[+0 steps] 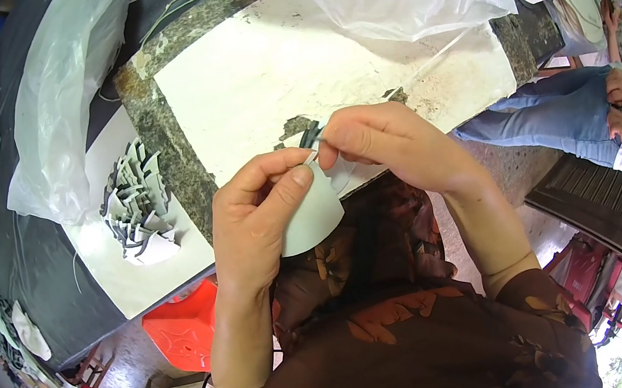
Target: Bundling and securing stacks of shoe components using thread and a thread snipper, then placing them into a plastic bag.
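The left hand (260, 211) pinched the white piece (313, 216), which hung between the hands, nearer the left. The right hand (384, 140) pinched at the piece's top.

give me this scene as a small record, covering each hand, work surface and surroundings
left hand: pinching a pale, thin, curved sheet piece
right hand: fingertips at the piece's upper edge; grip partly hidden
work surface: stained white rectangular board on a mottled grey slab
left side: heap of pale, dark-edged pieces; translucent plastic sheeting
below: red plastic seat
right side: person in blue jeans
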Demonstrator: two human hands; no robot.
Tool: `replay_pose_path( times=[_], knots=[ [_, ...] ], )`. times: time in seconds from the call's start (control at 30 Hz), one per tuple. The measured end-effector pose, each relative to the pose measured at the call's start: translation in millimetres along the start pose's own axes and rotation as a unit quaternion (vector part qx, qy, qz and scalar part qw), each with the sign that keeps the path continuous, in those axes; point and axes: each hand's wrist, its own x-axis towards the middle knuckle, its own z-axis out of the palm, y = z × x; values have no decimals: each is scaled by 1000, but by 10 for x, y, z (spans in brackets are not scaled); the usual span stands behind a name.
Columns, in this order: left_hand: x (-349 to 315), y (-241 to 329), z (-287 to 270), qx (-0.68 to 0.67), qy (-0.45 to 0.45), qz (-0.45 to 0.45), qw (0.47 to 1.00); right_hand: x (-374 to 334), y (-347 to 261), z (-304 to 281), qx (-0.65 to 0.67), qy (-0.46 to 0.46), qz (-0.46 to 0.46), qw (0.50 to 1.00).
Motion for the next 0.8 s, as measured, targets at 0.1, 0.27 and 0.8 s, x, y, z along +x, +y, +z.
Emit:
replay_pose_path(
  times=[0.1,0.27,0.8],
  knots=[
    [0,-55,-48,20,17,14,1000,-2,-38,28,42,45,44,997],
    [-26,-111,-111,103,25,85,991,54,-128,138,4,35,44,998],
    [-691,223,-1291,550,124,254,785,20,-50,363,-148,-27,-60,987]
  ],
)
